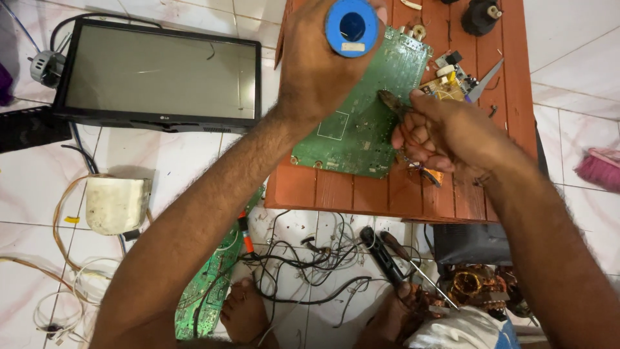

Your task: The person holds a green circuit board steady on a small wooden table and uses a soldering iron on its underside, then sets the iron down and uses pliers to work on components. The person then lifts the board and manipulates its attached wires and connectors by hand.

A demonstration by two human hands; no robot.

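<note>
We are gripping a blue solder spool in our left hand while our right hand, closed on pliers, is working the green circuit board lying on the red slatted table; steadying the wrist seems wise.

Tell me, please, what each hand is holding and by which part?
The left hand grips a blue solder spool around its rim; the right hand holds pliers by the handles, hidden in the fist.
</note>
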